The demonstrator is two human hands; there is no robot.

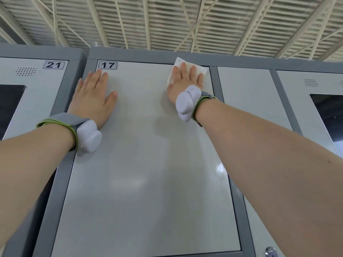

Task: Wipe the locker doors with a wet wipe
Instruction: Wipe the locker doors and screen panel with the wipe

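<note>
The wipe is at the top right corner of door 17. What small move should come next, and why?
Probably slide the right hand, flat on the white wet wipe, leftwards along the top of pale grey metal locker door 17: the wipe sits at its top right corner.

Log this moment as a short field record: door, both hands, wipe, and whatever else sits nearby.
door: locker door 17, closed, pale grey
left hand: flat, fingers straight, rests on the door's upper left, just below the number label
right hand: flat, presses the wet wipe at the door's upper right corner
wipe: white, spread out, reaching over the door's top edge
nearby: door 21 to the left; key lock at lower right
</note>
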